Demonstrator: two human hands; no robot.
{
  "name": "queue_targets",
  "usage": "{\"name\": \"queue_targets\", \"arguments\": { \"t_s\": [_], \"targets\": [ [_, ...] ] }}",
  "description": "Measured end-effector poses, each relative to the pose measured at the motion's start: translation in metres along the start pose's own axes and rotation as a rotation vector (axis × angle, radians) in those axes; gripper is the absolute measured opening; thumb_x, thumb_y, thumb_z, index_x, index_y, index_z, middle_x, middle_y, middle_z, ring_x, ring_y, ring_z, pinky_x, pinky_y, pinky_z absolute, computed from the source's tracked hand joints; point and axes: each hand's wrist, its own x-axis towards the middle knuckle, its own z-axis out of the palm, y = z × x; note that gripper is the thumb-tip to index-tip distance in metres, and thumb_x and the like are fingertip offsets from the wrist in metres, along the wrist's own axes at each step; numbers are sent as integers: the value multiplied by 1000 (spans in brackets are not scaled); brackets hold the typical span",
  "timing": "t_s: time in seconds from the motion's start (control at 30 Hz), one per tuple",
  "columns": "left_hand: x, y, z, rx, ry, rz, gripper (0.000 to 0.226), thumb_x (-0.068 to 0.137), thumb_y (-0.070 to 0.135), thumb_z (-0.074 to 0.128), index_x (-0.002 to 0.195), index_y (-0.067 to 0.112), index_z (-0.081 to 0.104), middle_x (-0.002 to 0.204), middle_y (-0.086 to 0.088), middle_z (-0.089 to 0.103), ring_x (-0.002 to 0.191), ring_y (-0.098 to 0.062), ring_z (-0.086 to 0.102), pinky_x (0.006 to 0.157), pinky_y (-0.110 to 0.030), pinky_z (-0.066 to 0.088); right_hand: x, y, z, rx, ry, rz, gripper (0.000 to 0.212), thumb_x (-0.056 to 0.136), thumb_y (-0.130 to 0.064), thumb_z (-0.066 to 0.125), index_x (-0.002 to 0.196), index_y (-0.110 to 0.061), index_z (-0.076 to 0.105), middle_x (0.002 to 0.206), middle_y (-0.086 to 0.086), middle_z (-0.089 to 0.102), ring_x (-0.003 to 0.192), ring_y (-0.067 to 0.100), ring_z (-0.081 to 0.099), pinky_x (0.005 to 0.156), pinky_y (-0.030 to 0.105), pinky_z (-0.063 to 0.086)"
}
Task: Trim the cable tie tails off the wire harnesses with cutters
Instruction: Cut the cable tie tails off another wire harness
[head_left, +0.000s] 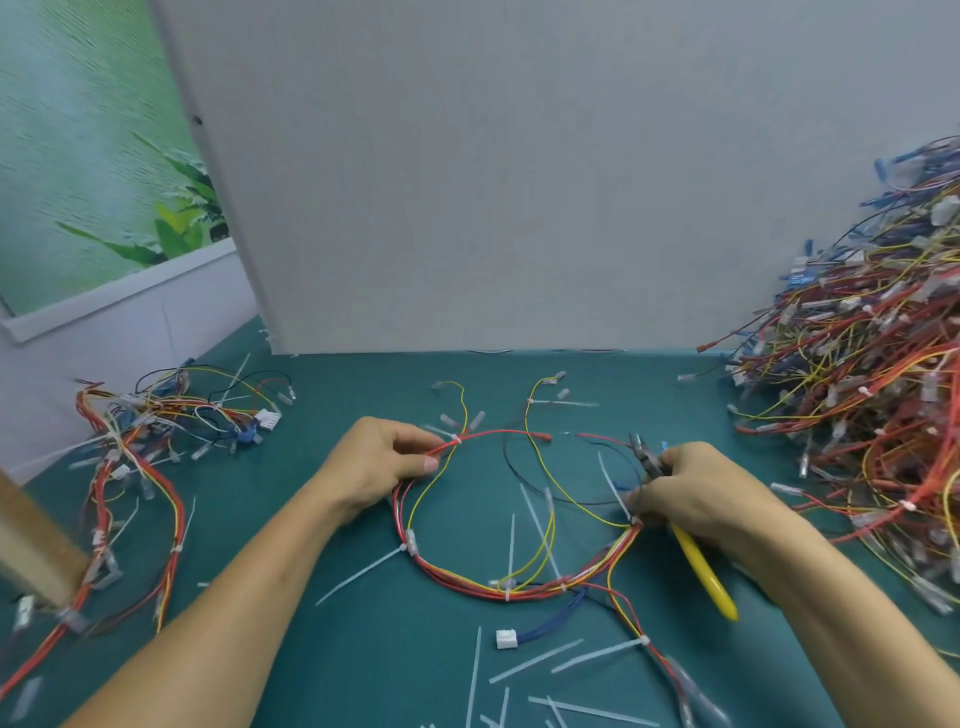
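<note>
From the head camera, the left hand (387, 462) is pinching the upper left part of a looped wire harness (467, 578) of red, yellow and black wires, thumb and curled fingers closing on the red strands just beside a white tie knot (457, 441). The loop is lying flat on the dark green table mat (311, 649) and is stretching from this hand across to the right hand (696, 493).

The right hand is gripping a pair of yellow-handled cutters (701, 571), its fingers wrapping round them. The dark metal nose is sticking out above the knuckles and pointing away from the person, while the yellow handle is trailing back below the palm. Whether the blades are parted cannot be told. This hand's fingertips are also resting against the harness where another tie is binding it.

A long white cable tie tail (363, 571) is jutting out from the loop below the left hand, and a second one (511, 545) is standing up between the two hands. Loose white cut-off strips (535, 661) are lying nearer the person than both hands, beside a small white plastic connector (506, 639) on blue wires.

A large tangled heap of harnesses (872, 374) is rising beyond the right hand, on its outer side. A smaller bundle (156, 431) is lying out past the left hand. A pale grey upright panel (467, 182) is standing behind both.
</note>
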Motion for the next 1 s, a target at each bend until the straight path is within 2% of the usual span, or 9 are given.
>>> {"name": "queue_targets", "arguments": {
  "t_s": [0.1,0.17,0.33,0.53,0.63,0.7,0.83,0.93,1.0],
  "targets": [
    [2,-1,4,316,23,29,24,80,9,72,92,29,76,86,13,74,85,-5,68,79,-21,49,1,0,3,-32,-16,0,22,68,-28,73,76,-8,67,77,10,71,77,28,66,66,31,50],
    [2,-2,6,472,128,32,21,81,15,71,95,30,75,86,12,73,87,-8,66,78,-22,47,1,1,2,-42,-27,4,20,68,-27,72,74,-9,67,76,10,70,75,27,65,62,29,47],
    [-9,-10,8,526,451,-62,20,83,21,68,102,29,72,94,4,73,99,-25,64,84,-35,51,-1,5,-4,-92,-28,52,12,66,-21,64,67,-10,67,61,6,65,54,20,60,45,19,37],
    [-18,1,14,738,385,-41,23,90,33,60,111,26,68,106,-2,68,104,-31,59,84,-38,49,-2,4,-5,-136,-31,56,20,73,-26,59,77,-9,68,69,7,70,53,18,62,46,19,39],
    [-28,16,23,860,459,80,30,91,29,59,118,18,63,120,-4,60,111,-31,52,90,-40,41,-4,4,-13,-30,-100,56,31,79,-35,66,81,-4,67,66,10,68,47,21,53,44,18,38],
    [-40,29,33,771,481,300,27,88,18,65,114,14,67,119,-4,61,110,-29,54,90,-41,40,-7,6,-25,72,-126,67,34,81,-38,69,78,-5,60,62,11,54,44,20,43,43,18,33],
    [-67,52,57,658,336,706,20,77,7,76,96,10,73,99,-2,67,93,-23,62,87,-33,47,-16,6,-53,244,-126,-28,35,80,-33,75,84,-9,50,64,6,38,50,17,33,47,26,28],
    [-83,61,78,577,104,794,15,78,13,70,92,13,73,93,2,68,87,-14,63,82,-22,45,-23,3,-63,262,-95,-110,43,78,-20,75,109,-1,53,76,8,42,64,19,38,53,29,32],
    [-86,62,89,525,-35,795,12,80,13,68,90,14,73,90,4,69,85,-9,62,80,-15,44,-22,1,-62,216,-59,-142,48,78,-12,71,119,3,50,78,9,44,65,20,40,56,30,33]
  ]
}}
